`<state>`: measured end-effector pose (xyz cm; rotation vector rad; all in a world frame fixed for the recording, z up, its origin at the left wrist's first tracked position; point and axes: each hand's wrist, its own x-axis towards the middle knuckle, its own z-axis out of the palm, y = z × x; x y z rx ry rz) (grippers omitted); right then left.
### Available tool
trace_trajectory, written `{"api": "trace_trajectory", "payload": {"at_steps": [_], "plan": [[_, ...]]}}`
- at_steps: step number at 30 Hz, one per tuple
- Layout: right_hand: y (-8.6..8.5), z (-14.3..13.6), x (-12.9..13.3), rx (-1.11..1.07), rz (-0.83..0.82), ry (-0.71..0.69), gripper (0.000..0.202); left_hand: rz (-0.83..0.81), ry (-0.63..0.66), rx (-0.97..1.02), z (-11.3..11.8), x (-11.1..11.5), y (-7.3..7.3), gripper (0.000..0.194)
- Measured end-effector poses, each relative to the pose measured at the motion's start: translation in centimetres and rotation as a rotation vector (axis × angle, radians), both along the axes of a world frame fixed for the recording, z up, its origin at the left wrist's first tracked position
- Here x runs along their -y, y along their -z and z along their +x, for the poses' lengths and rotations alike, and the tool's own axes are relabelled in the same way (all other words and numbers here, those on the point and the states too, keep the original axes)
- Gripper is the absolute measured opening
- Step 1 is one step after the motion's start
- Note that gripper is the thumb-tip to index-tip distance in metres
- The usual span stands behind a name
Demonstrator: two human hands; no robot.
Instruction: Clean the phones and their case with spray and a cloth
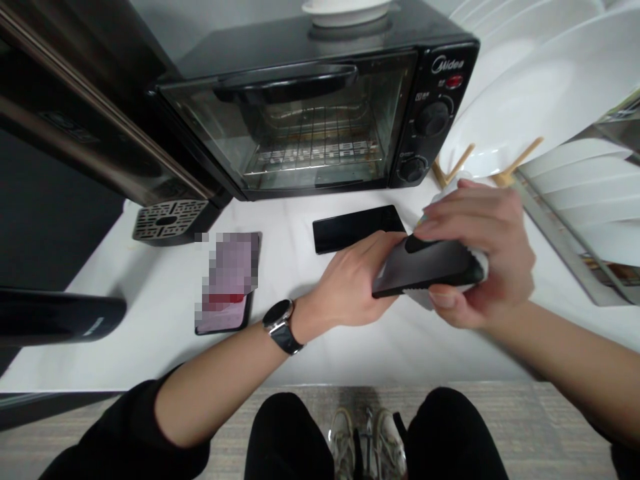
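Observation:
My left hand (357,277), with a watch (280,323) on its wrist, grips the left end of a dark phone (425,267) held tilted above the counter. My right hand (493,253) is closed around the phone's far right end, its thumb below and its fingers over the top. Crumpled white material (443,197), which looks like a tissue or wipe, shows between the right fingers and along the phone's edge. Much of it is hidden by the hand, which is slightly blurred. Just behind my left hand a black phone (357,228) lies flat, partly covered by the fingers.
Another phone (230,283) with a lit, pixelated screen lies left on the white counter (165,300). A black toaster oven (310,127) stands at the back. A dispenser with a drip tray (170,221) is at left; white plates (525,87) fill a rack at right.

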<state>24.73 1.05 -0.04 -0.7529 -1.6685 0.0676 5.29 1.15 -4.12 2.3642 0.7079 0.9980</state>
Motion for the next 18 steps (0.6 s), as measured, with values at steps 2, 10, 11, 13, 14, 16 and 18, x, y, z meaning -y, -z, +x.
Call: {"api": "trace_trajectory", "payload": {"at_steps": [2,10,11,13,14,16,18], "plan": [[-0.08,-0.22,-0.23,0.146,0.178,-0.059,0.048,0.004,-0.02,0.028,0.01,-0.13,0.1,0.045],[-0.22,-0.77,0.05,0.196,0.149,-0.086,0.03,-0.045,-0.067,-0.047,0.07,0.01,-0.33,0.039],[-0.26,-0.73,0.17,0.216,0.166,-0.087,0.026,-0.037,-0.072,-0.052,0.07,0.02,-0.29,0.038],[-0.34,-0.58,0.38,0.278,0.207,-0.093,0.022,0.001,-0.074,-0.052,0.07,0.01,-0.16,0.038],[-0.37,-0.48,0.45,0.307,0.24,-0.106,0.022,0.023,-0.07,-0.046,0.07,0.0,-0.08,0.037],[-0.42,-0.34,0.52,0.349,0.3,-0.124,0.023,0.048,-0.053,-0.031,0.08,-0.03,0.05,0.035],[-0.49,-0.32,0.51,0.358,0.311,-0.105,0.025,0.047,-0.036,-0.015,0.1,-0.05,0.08,0.033]]}}
